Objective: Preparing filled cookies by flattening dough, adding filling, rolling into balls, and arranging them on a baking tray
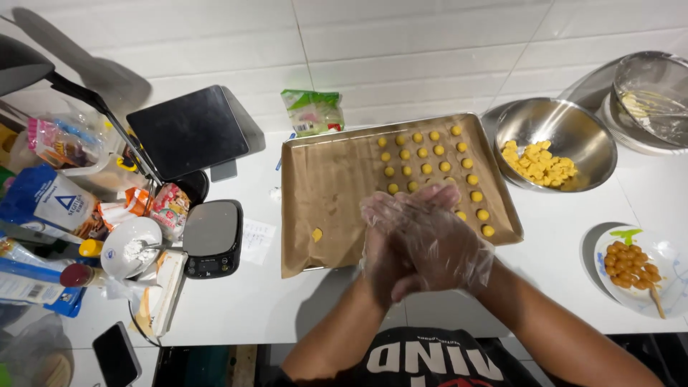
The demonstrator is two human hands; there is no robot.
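Both my hands wear clear plastic gloves and are pressed palm to palm over the front edge of a baking tray (330, 186) lined with brown paper. My right hand (441, 240) lies on top of my left hand (383, 258). Whatever is between the palms is hidden. Several small yellow dough balls (430, 168) stand in rows on the right half of the tray. A single yellow ball (317, 234) sits alone near the tray's front left.
A steel bowl (555, 107) of yellow pieces stands right of the tray, a second steel bowl (652, 97) behind it. A white plate (670, 287) of brown balls is at front right. A kitchen scale (211, 236), white powder bowl (130, 247), tablet (188, 131), packets and phone (116, 353) crowd the left.
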